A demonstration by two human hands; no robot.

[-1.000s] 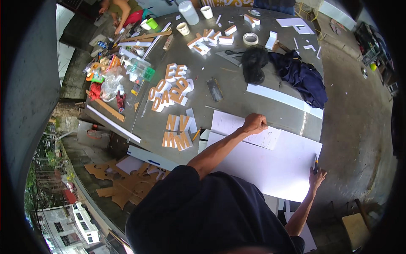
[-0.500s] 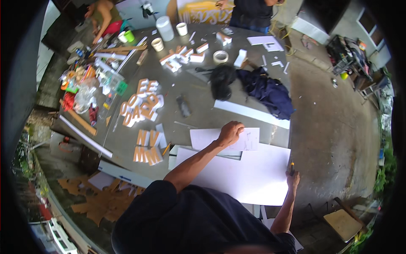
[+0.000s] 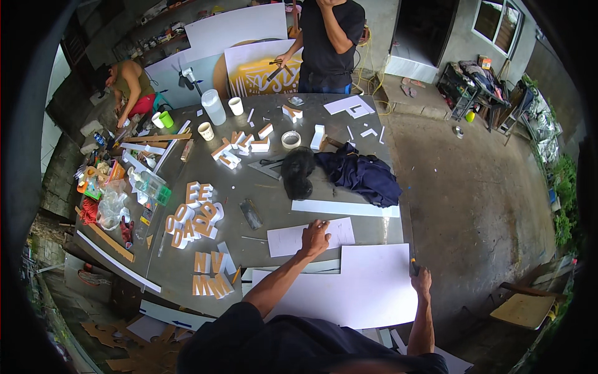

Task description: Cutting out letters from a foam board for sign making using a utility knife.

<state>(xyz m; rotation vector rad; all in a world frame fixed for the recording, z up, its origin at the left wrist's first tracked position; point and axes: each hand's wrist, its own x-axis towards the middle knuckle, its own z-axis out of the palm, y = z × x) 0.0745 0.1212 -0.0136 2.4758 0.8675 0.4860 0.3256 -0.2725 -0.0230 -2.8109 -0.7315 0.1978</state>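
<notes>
My left hand lies on a white paper sheet with faint line drawings, fingers curled and pressing it to the grey table. A large white board lies just in front of me, partly over the table's near edge. My right hand is at the board's right edge, closed around a small knife with a yellow end. A long white strip lies beyond the sheet.
Orange-and-white cut-out letters and white ones lie on the table with a tape roll, cups, a dark blue cloth and a black bundle. A person in black stands at the far end; another crouches at left.
The view has tilted upward, bringing the far end of the table and the standing person into sight. My left hand stays on the sheet and my right hand stays at the board's edge.
</notes>
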